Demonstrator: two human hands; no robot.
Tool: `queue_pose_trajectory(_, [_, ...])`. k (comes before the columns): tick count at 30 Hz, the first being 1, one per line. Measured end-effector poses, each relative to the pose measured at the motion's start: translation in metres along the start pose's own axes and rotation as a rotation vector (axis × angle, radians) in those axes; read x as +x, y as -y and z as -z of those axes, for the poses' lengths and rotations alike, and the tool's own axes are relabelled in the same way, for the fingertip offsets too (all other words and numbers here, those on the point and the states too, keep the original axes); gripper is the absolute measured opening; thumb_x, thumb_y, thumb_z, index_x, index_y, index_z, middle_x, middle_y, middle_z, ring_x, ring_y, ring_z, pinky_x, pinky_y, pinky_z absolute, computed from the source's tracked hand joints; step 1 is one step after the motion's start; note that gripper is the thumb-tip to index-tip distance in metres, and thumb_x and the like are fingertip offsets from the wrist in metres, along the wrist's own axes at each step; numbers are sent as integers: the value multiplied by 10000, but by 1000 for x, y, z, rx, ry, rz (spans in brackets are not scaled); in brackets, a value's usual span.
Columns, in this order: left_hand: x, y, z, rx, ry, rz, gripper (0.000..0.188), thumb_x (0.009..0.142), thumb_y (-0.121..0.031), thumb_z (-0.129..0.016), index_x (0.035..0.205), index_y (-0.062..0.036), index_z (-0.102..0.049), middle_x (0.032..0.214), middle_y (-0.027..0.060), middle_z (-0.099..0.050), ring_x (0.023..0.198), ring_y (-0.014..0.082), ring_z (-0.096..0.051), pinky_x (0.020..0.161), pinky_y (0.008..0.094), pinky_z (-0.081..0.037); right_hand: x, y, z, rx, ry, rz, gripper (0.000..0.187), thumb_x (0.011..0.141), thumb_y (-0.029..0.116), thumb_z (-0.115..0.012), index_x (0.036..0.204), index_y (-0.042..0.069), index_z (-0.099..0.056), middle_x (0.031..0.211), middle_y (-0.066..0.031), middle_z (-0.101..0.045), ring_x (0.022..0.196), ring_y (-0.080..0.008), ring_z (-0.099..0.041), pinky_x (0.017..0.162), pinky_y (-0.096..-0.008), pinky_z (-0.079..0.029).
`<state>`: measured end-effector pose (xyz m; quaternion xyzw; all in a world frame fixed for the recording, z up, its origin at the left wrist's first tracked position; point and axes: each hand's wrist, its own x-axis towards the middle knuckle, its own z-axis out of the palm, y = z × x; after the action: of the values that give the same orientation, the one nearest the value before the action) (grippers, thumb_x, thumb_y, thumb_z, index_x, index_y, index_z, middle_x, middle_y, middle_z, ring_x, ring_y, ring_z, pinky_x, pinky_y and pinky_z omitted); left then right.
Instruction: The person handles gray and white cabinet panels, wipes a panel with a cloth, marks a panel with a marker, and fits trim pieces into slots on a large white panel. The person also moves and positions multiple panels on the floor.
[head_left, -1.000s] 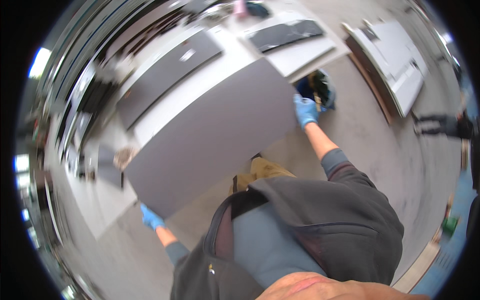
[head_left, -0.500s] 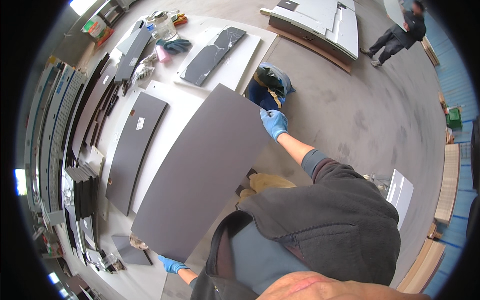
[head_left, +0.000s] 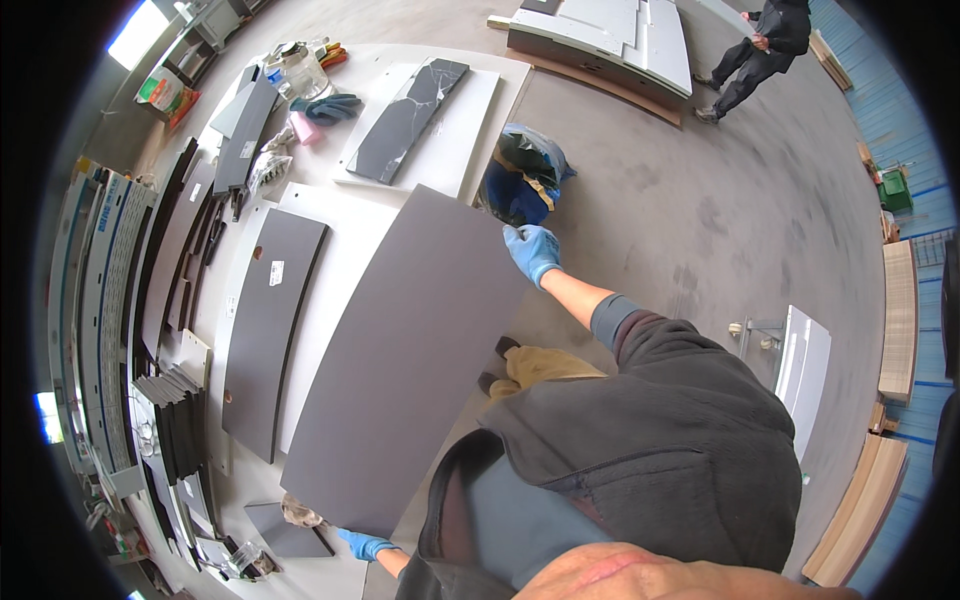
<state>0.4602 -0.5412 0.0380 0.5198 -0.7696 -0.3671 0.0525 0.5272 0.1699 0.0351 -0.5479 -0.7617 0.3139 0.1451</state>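
Observation:
A large dark grey panel (head_left: 400,350) with one curved long edge lies in front of me, over the white table. My right hand (head_left: 533,252), in a blue glove, is closed on its far right corner, thumb on top. At the near end, my left hand (head_left: 366,545), gloved alike, grips the edge; its fingers are partly hidden beneath. A crumpled beige cloth (head_left: 300,512) pokes out by the near left corner. Left of the large panel lies a smaller dark panel (head_left: 272,340) with a white label.
A dark panel with pale veins (head_left: 412,120) lies on a white board at the back. Beside it are a dark glove (head_left: 328,108) and a clear jar (head_left: 305,75). Dark strips (head_left: 165,410) stack at left. A blue bag (head_left: 530,170) stands past the table. Another person (head_left: 755,60) holds a pale board.
My view has turned slightly, so the surroundings shift across the picture. Both hands keep their hold on the large panel, which has moved little relative to the table.

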Motion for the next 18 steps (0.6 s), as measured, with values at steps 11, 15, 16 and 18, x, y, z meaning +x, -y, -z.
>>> queue_pose_trajectory(11, [38,23,-7,29,-38,46,734,947,-645,-662,1007,75,-798,967,140,-797,831,291,-745,743,435,-619,2,18,-43,0,-2,68,519,950,502,-647,756,26,-722,808,-248,-678,775,-443,-680,682,-508,-511])
queue_pose_trajectory(15, [42,33,-3,104,-59,30,768,946,-674,-647,993,78,-798,953,144,-796,827,296,-744,738,441,-618,-1,19,-53,-26,-28,96,522,940,491,-647,724,20,-714,803,-245,-684,777,-439,-677,709,-511,-509])
queue_pose_trajectory(16, [40,36,0,121,-32,19,778,945,-683,-642,989,78,-799,950,145,-796,825,297,-744,737,442,-619,-2,19,-55,-49,-27,87,523,936,485,-647,709,18,-709,803,-244,-687,781,-438,-674,723,-513,-508])
queue_pose_trajectory(18, [37,40,1,117,-1,9,795,946,-697,-630,988,79,-798,949,147,-795,824,298,-744,737,442,-621,-2,19,-56,-7,-33,91,519,935,481,-651,706,19,-709,803,-241,-688,783,-438,-676,726,-513,-511])
